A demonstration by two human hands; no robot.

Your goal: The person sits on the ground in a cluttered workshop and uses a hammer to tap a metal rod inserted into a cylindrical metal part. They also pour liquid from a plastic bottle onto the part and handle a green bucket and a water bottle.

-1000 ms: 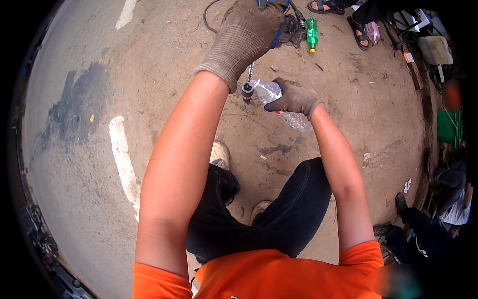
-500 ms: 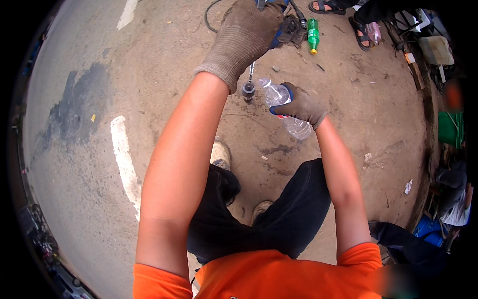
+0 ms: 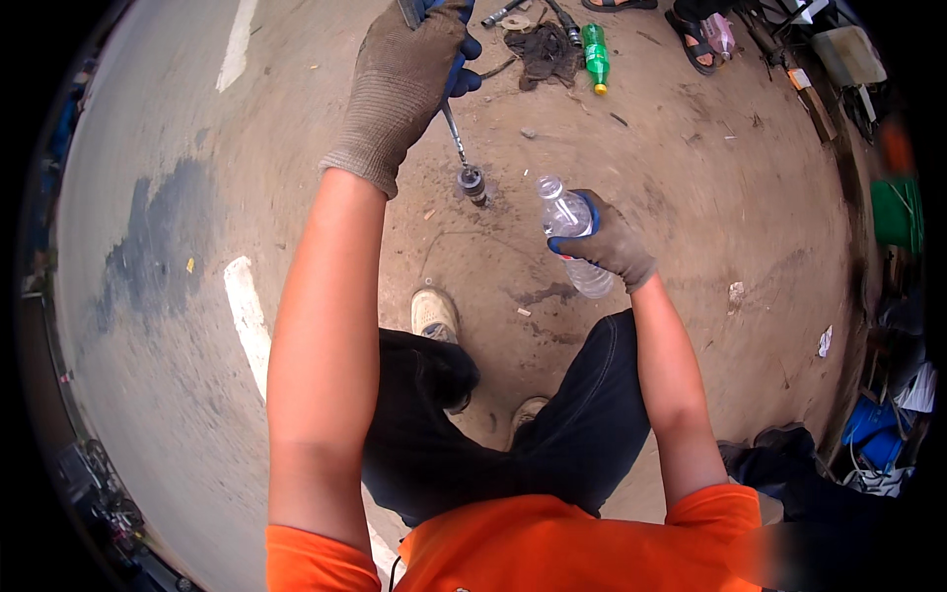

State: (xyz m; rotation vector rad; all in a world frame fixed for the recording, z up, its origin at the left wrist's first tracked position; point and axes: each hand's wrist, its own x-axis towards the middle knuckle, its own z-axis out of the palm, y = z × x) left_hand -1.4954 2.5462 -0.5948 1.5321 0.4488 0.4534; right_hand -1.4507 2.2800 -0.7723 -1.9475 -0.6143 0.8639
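Observation:
My gloved left hand (image 3: 409, 74) is at the top, fingers curled round a slim metal rod (image 3: 455, 135). One end of the metal shows above the fist. The rod slants down to a dark, ringed cylindrical piece (image 3: 472, 185) at the ground; whether the two are joined I cannot tell. My gloved right hand (image 3: 610, 237) grips a clear plastic bottle (image 3: 562, 209) round its middle. The bottle tilts with its uncapped-looking mouth away from me. Its label is mostly covered by the fingers, and any liquid inside is hard to make out.
A dark rag (image 3: 546, 54) lies on the ground ahead, beside a green bottle with a yellow cap (image 3: 596, 61). Another person's sandalled foot (image 3: 693, 44) stands far right, near a pink bottle (image 3: 719, 36). Assorted items, including a whitish container (image 3: 850, 55), line the right edge.
My left hand has moved left, uncovering the rag, and the rod now leans more. The right hand still holds the bottle, now more upright in view. The view has shifted slightly.

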